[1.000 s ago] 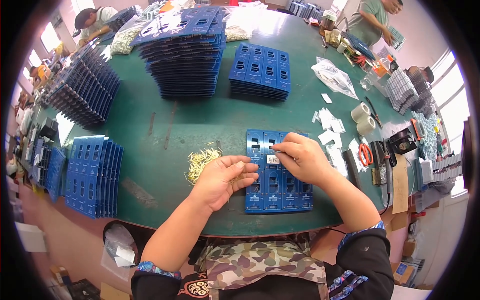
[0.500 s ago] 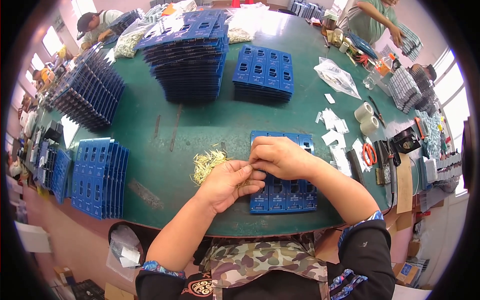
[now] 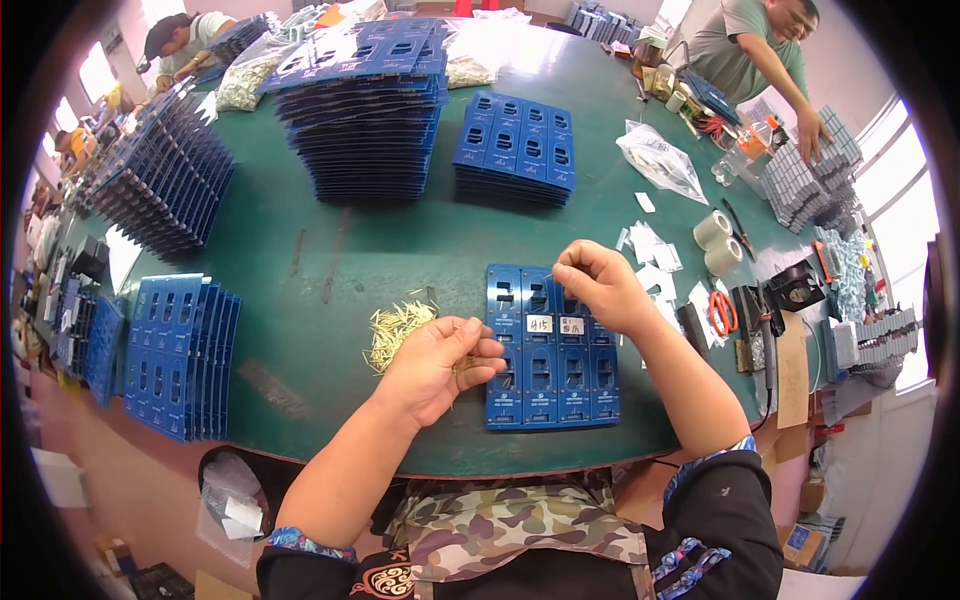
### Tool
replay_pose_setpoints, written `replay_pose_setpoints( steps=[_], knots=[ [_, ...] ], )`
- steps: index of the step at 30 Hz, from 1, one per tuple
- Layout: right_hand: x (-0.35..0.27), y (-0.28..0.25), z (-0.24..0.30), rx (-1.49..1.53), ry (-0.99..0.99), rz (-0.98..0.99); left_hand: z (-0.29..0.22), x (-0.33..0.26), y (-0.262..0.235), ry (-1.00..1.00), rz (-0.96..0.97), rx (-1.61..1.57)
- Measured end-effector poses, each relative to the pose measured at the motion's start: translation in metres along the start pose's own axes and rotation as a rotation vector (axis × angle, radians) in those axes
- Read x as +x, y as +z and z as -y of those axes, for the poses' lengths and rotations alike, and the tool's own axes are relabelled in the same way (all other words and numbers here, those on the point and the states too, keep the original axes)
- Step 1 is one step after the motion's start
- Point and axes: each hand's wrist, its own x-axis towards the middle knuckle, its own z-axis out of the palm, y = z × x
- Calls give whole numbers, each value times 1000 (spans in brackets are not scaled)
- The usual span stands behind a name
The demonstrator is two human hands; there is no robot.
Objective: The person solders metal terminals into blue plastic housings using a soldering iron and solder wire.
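Blue slotted tray (image 3: pixel 552 350) lies flat on the green bench (image 3: pixel 400 240) at its near edge, two white labels on its middle row. Left hand (image 3: pixel 435 368), just left of the tray, pinches a bunch of brass pins (image 3: pixel 466 364); right hand (image 3: pixel 598 290), over the tray's top, pinches a single pin. A loose grip could scatter pins. Left of the tray lies the pin pile (image 3: pixel 398 328); right of it, white labels, tape rolls (image 3: pixel 716 242), red scissors (image 3: pixel 722 312).

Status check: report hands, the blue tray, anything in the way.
Left hand pinching gold pins. Right hand pinching one pin over blue tray. Pin pile beside tray. Nothing blocking.
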Motion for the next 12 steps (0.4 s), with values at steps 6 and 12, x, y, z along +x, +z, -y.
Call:
replay_pose_setpoints(
  steps=[6, 12],
  knots=[
    [-5, -7, -8, -332, -87, -4, 0, -1, 0, 6, 3, -5],
    [2, 0, -9, -526, -223, 60, 0, 1, -1, 0, 19, -18]
  ],
)
